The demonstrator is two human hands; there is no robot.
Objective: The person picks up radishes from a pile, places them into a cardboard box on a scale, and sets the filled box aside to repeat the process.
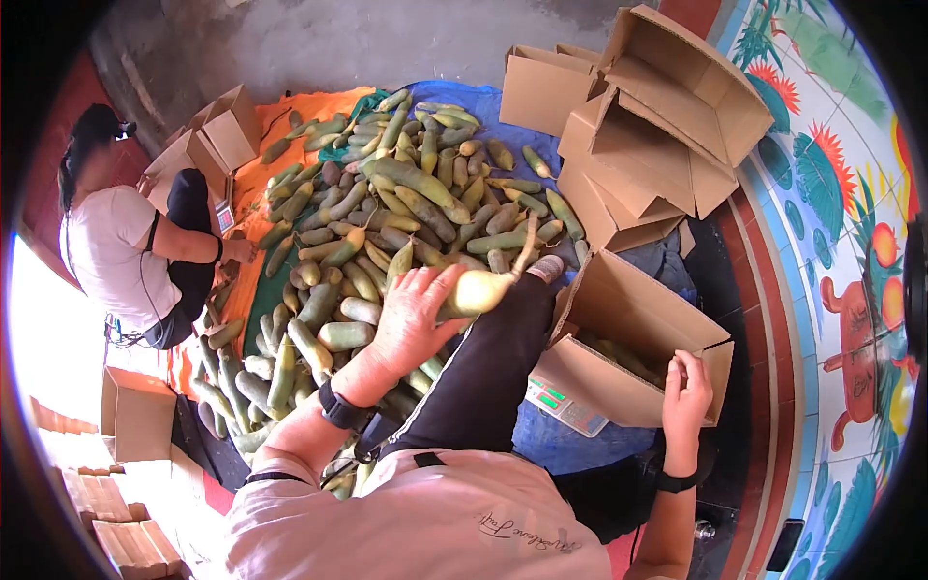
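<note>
My left hand (418, 317) is closed around a pale yellow-green vegetable (478, 292) with a thin curved root end, held above my knee. Below and beyond it spreads a large pile of green, elongated vegetables (425, 184). At the right, my right hand (688, 391) is at the near right edge of an open cardboard box (628, 300), its fingers bent over the rim; whether they grip it is unclear. Green vegetables (623, 356) lie inside that box. A scale (578, 414) with a lit green display shows beside the box.
Several empty cardboard boxes (677, 106) are stacked at the upper right. Another person (126, 232) crouches at the left near a box (230, 126). Orange and blue sheets lie under the pile. A painted tile wall (841, 193) stands on the right; flattened cardboard (135, 546) lies lower left.
</note>
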